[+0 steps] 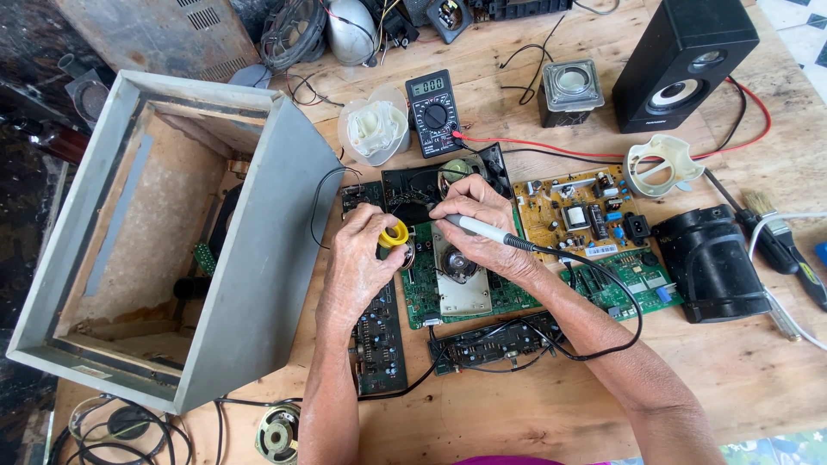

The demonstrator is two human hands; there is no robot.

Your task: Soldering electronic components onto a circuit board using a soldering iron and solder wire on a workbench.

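Head view — right hand (pixel 482 215) grips soldering iron (pixel 487 231), left hand (pixel 362 258) yellow spool (pixel 394 234).

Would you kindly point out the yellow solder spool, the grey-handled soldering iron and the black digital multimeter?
Yellow solder spool (pixel 394 233), head view, on its yellow rim beside the left thumb.
Grey-handled soldering iron (pixel 479 230), head view, on the grey handle.
Black digital multimeter (pixel 434 113), head view, on its round dial.

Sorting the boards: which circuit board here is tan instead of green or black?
The tan circuit board right of the hands, beside the black cylinder; the others are green or dark.
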